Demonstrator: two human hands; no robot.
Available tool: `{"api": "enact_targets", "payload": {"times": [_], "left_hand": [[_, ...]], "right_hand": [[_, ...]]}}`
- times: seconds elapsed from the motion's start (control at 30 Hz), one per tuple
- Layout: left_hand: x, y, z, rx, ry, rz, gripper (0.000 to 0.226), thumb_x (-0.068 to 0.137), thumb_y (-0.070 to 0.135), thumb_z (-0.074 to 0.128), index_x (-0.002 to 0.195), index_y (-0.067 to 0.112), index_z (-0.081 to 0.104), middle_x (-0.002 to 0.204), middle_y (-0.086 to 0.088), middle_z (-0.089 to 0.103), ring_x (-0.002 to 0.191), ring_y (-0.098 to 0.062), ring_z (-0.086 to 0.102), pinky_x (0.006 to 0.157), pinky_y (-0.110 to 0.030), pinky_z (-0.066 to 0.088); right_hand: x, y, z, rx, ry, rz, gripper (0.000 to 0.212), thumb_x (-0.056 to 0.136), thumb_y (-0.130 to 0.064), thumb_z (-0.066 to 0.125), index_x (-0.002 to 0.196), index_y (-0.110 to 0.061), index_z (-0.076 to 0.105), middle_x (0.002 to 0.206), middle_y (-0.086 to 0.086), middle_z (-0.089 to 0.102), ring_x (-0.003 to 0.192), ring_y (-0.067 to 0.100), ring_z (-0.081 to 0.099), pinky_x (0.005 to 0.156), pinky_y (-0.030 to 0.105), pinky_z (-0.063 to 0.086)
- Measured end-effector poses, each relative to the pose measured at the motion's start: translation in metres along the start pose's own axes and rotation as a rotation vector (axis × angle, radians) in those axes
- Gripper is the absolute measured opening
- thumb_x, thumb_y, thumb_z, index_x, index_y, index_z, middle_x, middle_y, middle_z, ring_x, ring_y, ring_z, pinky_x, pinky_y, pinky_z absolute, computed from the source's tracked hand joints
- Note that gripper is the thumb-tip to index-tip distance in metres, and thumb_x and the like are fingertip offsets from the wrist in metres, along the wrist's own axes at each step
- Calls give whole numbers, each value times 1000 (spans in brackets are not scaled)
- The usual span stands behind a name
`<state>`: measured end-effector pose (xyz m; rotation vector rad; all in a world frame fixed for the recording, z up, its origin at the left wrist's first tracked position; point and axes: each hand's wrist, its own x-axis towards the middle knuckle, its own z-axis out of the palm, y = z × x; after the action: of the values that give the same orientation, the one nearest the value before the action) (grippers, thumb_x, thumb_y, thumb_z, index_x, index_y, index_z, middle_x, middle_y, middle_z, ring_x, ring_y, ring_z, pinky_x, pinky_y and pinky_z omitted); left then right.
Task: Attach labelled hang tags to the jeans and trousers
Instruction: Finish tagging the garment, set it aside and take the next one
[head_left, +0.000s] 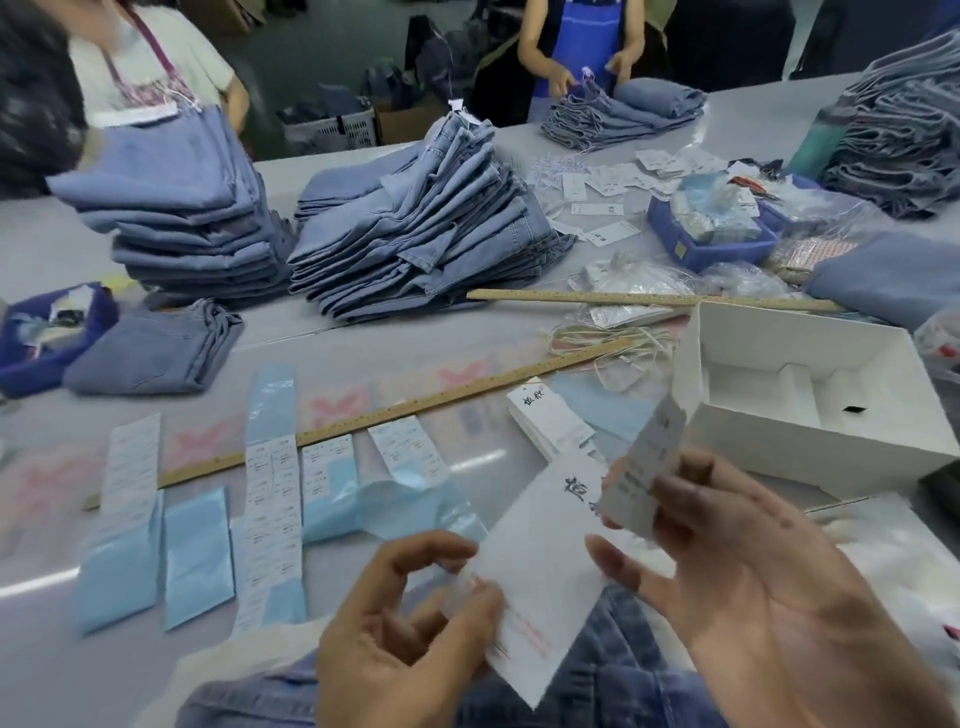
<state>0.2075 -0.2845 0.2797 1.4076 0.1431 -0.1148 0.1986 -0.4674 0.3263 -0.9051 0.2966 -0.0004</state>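
Head camera showed the left hand (410, 618) pinching the near-left edge of a large white hang tag (540, 566) between thumb and fingertips. Right hand (727, 561) pinched a smaller printed label tag (641, 467) between thumb and curled fingers, just above the large tag's far-right corner. Both tags were held over denim jeans (613, 670) lying at the near edge of the table (363, 332). A stack of white hang tags (550, 421) lay just beyond. Label strips (272, 525) lay to the left, beside a wooden ruler (363, 421). An open white box (810, 384) stood to the right, with stacked jeans (415, 223) further away.
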Motion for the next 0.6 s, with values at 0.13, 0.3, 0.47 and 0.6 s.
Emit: {"api": "enact_targets", "payload": {"times": [0.13,0.3,0.47,0.6], "left_hand": [[-29,0,-27,205,-400,-188,36,72,15,69,101,35,77,83,-23,72,70,-33,63,68,-23,45],[-34,12,-30,343,-482,-268,31,75,26,71,99,44,78,102,0,79,95,-21,75,75,-23,58],[-22,2,-5,389,-409,-300,25,88,27,79,112,30,70,88,-12,78,70,-23,75,54,-27,52],[-38,0,0,270,-326,-91,16,87,39,68,96,29,77,92,-3,79,80,-25,77,63,-37,62]], "right_hand": [[-32,8,-3,-23,76,103,55,25,-28,102,66,-13,69,82,17,68,74,22,70,74,55,61],[-61,40,3,-19,126,260,18,51,-10,65,67,-4,59,71,18,67,63,22,67,64,40,58],[-83,48,-2,-2,100,165,10,52,-13,67,59,-7,65,75,22,67,63,22,70,60,32,61],[-104,45,-7,-232,177,10,8,63,-18,79,63,-17,70,57,10,59,52,19,55,52,21,51]]}}
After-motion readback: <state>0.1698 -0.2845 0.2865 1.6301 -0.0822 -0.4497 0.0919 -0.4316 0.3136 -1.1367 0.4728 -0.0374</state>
